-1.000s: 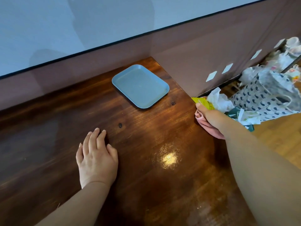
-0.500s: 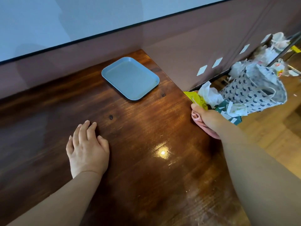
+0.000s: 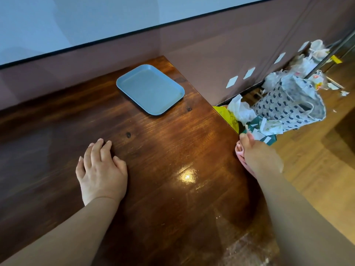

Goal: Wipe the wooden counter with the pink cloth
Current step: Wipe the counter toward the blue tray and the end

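Note:
The dark glossy wooden counter (image 3: pixel 163 150) fills most of the view. At its right edge my right hand (image 3: pixel 259 154) grips the pink cloth (image 3: pixel 240 152), which is bunched under the palm and mostly hidden; only a pink fold shows along the counter's edge. My left hand (image 3: pixel 101 171) rests flat on the counter left of centre, fingers straight and close together, holding nothing.
A blue-grey tray (image 3: pixel 150 89) lies near the counter's far right corner. Beyond the right edge, on the wooden floor, stands a patterned bag (image 3: pixel 288 104) amid crumpled paper and plastic litter (image 3: pixel 241 110). A brown wall panel runs behind the counter.
My right hand has slid the pink cloth toward me along the counter's right edge. The left hand stays flat in place.

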